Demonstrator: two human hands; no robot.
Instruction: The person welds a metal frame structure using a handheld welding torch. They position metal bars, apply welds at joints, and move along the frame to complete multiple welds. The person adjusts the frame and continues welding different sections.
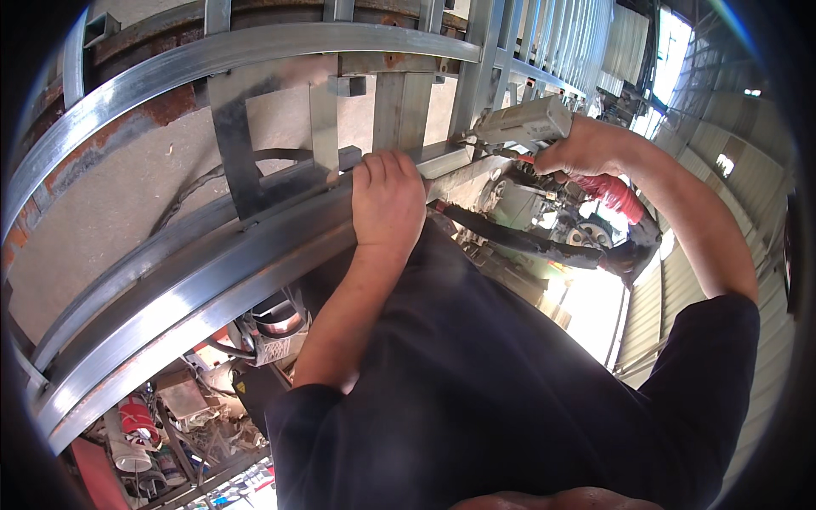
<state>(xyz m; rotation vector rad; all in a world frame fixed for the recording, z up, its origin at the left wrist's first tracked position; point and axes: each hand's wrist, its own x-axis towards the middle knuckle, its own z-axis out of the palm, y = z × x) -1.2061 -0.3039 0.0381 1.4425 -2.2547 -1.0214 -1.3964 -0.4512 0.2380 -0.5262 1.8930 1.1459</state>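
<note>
My left hand is closed over a long grey metal beam, its fingers wrapped across the top edge near the beam's right end. My right hand is raised at the upper right, with fingers curled round a thin tool with a red grip. The tool's tip points left toward the end of the metalwork; its exact kind is unclear. A pale grey block-shaped piece is right by the knuckles, and whether the hand also grips it cannot be made out. Wrinkled red wrapping hangs below the right hand.
Beyond the beam stands a metal frame with a curved-looking rail and upright bars. A thick black cable or hose runs at the right, near a wheel. Cluttered scrap and containers lie at lower left. Corrugated wall panels stand right.
</note>
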